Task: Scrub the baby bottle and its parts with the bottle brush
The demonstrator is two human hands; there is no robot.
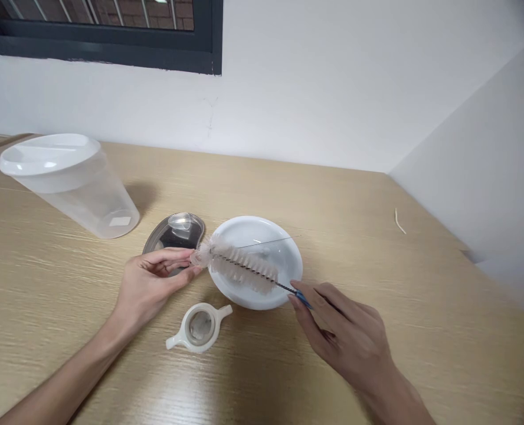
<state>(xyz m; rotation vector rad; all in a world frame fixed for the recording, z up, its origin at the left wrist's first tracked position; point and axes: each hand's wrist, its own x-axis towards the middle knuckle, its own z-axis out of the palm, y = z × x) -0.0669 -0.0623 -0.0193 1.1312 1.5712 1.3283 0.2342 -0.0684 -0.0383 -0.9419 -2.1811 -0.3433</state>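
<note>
A bottle brush (pixel 244 268) with white bristles on a twisted wire stem is held slantwise above a white bowl (pixel 295 260). My right hand (pixel 344 327) is closed around its blue handle, at the lower right. My left hand (pixel 156 286) pinches the bristly tip at the other end. A thin dark line, like a fine wire, runs from near the tip across the bowl. Behind my left hand lies a shiny metal kidney-shaped dish (pixel 158 236), partly hidden, with a small clear piece in it. Below the left fingers sits a small white strainer (pixel 200 324) with two side handles.
A translucent plastic jug (pixel 82 198) with a white lid stands at the left of the wooden table (pixel 341 212). Near the right edge lies a short pale strip (pixel 399 222). A white wall (pixel 310 82) with a dark-framed window (pixel 206 44) borders the far side.
</note>
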